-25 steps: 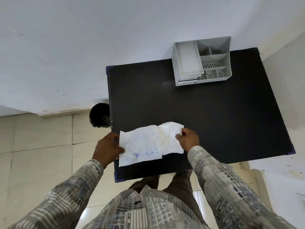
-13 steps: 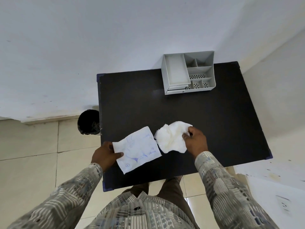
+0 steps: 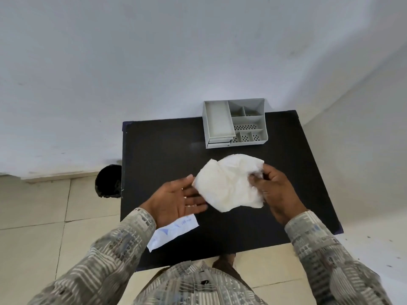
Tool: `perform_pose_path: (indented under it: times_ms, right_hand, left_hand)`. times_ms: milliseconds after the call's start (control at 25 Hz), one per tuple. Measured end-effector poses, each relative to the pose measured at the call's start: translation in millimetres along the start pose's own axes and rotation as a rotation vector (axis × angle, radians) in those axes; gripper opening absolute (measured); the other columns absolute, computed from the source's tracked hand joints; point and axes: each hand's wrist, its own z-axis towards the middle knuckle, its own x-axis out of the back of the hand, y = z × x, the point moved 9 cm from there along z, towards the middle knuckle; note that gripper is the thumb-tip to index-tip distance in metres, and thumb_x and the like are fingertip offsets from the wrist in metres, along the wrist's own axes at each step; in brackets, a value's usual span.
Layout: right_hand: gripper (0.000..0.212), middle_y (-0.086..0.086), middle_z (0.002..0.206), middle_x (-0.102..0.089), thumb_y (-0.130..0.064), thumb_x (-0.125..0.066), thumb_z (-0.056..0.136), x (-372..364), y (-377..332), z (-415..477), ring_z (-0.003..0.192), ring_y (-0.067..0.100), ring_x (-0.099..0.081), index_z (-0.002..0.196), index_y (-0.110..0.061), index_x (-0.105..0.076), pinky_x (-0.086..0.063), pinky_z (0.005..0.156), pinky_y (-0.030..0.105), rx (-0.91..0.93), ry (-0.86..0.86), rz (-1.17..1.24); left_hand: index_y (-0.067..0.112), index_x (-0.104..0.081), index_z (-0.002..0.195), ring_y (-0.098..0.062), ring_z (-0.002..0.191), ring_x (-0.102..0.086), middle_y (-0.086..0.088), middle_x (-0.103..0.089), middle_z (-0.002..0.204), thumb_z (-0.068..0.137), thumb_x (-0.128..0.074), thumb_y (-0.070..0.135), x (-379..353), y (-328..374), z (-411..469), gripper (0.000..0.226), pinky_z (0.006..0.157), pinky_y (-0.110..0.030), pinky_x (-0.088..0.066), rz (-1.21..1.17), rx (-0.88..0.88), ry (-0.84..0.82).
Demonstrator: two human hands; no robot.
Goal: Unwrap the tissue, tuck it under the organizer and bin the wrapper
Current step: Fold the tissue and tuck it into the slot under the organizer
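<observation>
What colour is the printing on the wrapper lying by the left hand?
Blue print on the white wrapper, seen in the head view.

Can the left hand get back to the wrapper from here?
Probably yes. The left hand is open and empty just above the wrapper, which lies flat on the table, nothing on it.
</observation>
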Motion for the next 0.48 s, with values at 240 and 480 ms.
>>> perform_pose_path:
  times_ms: [240, 480]
  right_hand:
    - [0.03, -0.002, 0.113, -0.079, -0.018, -0.071, 0.097, -13.5, -35.5, 0.7, 0.102, 0.022, -0.075, 0.127, -0.018, -0.068, -0.064, 0.084, 0.04, 0.082, -0.074, 0.234]
    - [0.04, 0.011, 0.132, -0.075, -0.031, -0.066, 0.1, -51.6, -22.1, -33.9, 0.123, 0.032, -0.071, 0.137, -0.017, -0.066, -0.056, 0.105, 0.054, -0.156, -0.418, 0.58]
  left_hand:
    - [0.011, -0.061, 0.142, -0.036, 0.117, -0.073, -0.021, -0.07, 0.138, 0.082, -0.083, 0.011, -60.7, -0.1, -6.3, 0.064, 0.098, -0.059, -0.057, 0.027, -0.119, 0.031]
    - [0.007, -0.058, 0.145, -0.034, 0.111, -0.077, -0.019, -0.075, 0.13, 0.099, -0.062, 0.009, -117.5, 2.4, -20.8, 0.046, 0.095, -0.049, -0.063, -0.327, -0.409, 0.134]
